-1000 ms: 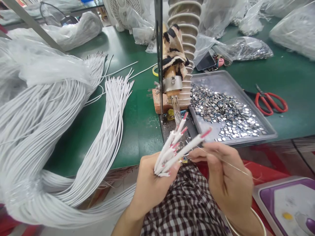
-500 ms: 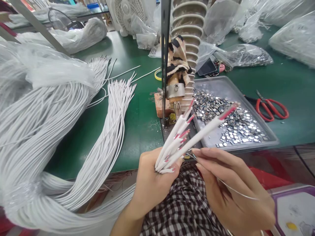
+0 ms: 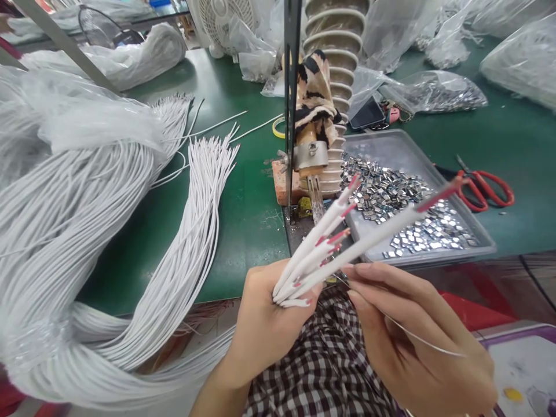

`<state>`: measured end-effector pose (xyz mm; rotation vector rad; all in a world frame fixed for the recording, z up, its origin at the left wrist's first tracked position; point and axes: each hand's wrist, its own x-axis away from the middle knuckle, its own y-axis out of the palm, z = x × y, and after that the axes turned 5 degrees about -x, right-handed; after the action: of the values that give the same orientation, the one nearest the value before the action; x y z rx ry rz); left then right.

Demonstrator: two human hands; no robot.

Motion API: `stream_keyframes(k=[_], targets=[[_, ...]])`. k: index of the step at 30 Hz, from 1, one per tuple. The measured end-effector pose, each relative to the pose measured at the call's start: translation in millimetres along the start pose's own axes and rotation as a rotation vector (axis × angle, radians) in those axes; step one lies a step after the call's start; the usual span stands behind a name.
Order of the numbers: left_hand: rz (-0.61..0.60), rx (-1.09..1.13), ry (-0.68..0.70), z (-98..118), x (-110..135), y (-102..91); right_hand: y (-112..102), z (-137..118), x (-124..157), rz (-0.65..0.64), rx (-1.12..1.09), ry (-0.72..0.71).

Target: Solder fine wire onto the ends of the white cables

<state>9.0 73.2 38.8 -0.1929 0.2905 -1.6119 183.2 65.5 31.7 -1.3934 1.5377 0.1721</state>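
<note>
My left hand [image 3: 271, 318] is closed around several white cables [image 3: 310, 249], whose stripped ends show red inner wires and fan out up and to the right. One cable sticks out farther than the others, toward the tray. My right hand [image 3: 412, 330] pinches a thin silvery wire [image 3: 417, 336], which looks like solder, close beside the cables; its fingertips are partly hidden. Above the cables, a soldering iron [image 3: 310, 153] points down, clamped to a black upright and wrapped in patterned cloth. Its tip is partly hidden behind the cables.
A plastic tray [image 3: 484, 248] of small metal pieces sits right, with red-handled cutters [image 3: 490, 191] beyond. White cable bundles [image 3: 191, 226] cover the left. A ribbed hose [image 3: 334, 35], black upright [image 3: 291, 75] and brick [image 3: 282, 182] stand in the middle; a fan [image 3: 226, 20] is behind.
The cable ends have moved to the right and slightly up, the longest one now reaching over the tray's far edge. My right hand has shifted slightly right, still pinching the thin wire.
</note>
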Motion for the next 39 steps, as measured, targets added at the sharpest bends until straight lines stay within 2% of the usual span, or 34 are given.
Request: stream_keyframes(k=[6,11,17,26,33,39], targets=[[0.005,0.1,-0.119,3.2,-8.9,-1.5,2.7,1.2,-2.7,0.011,-0.053,0.05],[0.009,0.198,-0.185,7.1,-12.3,-3.0,6.2,0.5,-8.0,0.024,-0.067,0.026],[-0.031,0.245,-0.151,3.6,-8.2,-3.4,5.5,0.5,-5.9,0.03,-0.109,0.035],[-0.043,0.118,-0.062,3.8,-6.9,-3.6,9.5,3.0,-1.9,0.066,-0.064,0.049],[-0.051,0.122,-0.035,3.6,-6.1,-3.5,9.2,0.6,-3.8,0.084,-0.08,0.061],[-0.058,0.083,-0.059,-3.0,-2.9,-3.2,4.2,0.2,3.0,0.05,-0.156,0.087]])
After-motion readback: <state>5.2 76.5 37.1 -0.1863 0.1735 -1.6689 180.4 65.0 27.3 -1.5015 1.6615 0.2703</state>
